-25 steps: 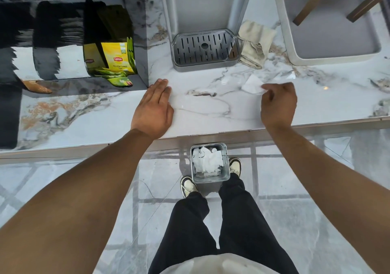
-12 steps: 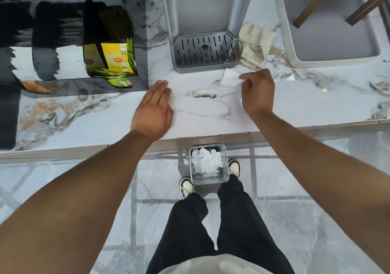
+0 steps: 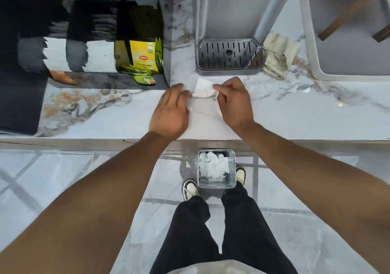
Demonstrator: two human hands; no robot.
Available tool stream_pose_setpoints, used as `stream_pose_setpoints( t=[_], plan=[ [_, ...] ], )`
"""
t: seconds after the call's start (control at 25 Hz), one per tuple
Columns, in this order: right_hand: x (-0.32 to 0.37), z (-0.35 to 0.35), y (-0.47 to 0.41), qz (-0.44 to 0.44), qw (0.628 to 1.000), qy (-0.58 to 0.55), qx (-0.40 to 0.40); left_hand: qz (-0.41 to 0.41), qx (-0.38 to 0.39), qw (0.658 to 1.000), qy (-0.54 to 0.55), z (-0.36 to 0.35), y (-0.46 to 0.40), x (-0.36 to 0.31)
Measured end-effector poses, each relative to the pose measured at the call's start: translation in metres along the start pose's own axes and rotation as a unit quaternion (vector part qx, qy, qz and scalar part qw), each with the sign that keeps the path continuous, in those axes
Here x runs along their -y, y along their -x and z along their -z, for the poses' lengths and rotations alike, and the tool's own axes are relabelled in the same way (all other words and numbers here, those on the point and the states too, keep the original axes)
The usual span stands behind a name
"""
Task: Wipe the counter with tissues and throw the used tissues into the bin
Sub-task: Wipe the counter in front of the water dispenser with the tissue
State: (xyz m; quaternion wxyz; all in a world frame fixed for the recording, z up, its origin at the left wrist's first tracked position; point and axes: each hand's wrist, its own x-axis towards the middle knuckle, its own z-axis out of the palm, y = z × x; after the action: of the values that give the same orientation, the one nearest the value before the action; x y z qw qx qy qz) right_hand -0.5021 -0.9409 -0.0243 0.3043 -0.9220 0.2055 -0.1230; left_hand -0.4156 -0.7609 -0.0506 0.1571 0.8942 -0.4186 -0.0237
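Note:
A white tissue (image 3: 202, 89) lies on the marble counter (image 3: 295, 115), just in front of the dispenser's drip tray. My right hand (image 3: 233, 102) pinches the tissue's right side with its fingertips. My left hand (image 3: 171, 109) rests flat on the counter, its fingertips touching the tissue's left edge. On the floor below the counter edge, between my feet, stands a small metal bin (image 3: 216, 169) holding several crumpled white tissues.
A grey drinks dispenser with a slotted drip tray (image 3: 229, 56) stands behind the tissue. A beige cloth (image 3: 277, 55) lies to its right, beside a large grey tray (image 3: 346, 41). A dark organiser with yellow tea boxes (image 3: 143, 57) stands at the left.
My right hand has swept the tissue leftward across the counter, from the right of centre until it meets my left hand's fingertips. My left hand has stayed flat in place.

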Motion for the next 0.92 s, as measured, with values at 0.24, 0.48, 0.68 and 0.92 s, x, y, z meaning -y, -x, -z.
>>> stream_pose_setpoints(
  t=[0.24,0.48,0.68,0.92],
  plan=[
    [0.033,-0.042,-0.035,0.002,0.998,-0.004,0.057,0.070,-0.049,0.995,-0.051,-0.001,0.001,0.004],
    [-0.013,0.014,0.049,0.188,0.967,-0.020,0.172,0.034,-0.026,0.996,-0.080,-0.001,0.001,0.004],
    [-0.034,0.044,0.043,0.115,0.986,-0.034,0.119,-0.101,-0.012,0.992,-0.076,-0.005,0.002,0.007],
    [-0.044,0.022,-0.004,-0.046,0.998,0.035,-0.027,-0.090,0.053,0.993,-0.055,-0.011,-0.004,0.008]
  ],
)
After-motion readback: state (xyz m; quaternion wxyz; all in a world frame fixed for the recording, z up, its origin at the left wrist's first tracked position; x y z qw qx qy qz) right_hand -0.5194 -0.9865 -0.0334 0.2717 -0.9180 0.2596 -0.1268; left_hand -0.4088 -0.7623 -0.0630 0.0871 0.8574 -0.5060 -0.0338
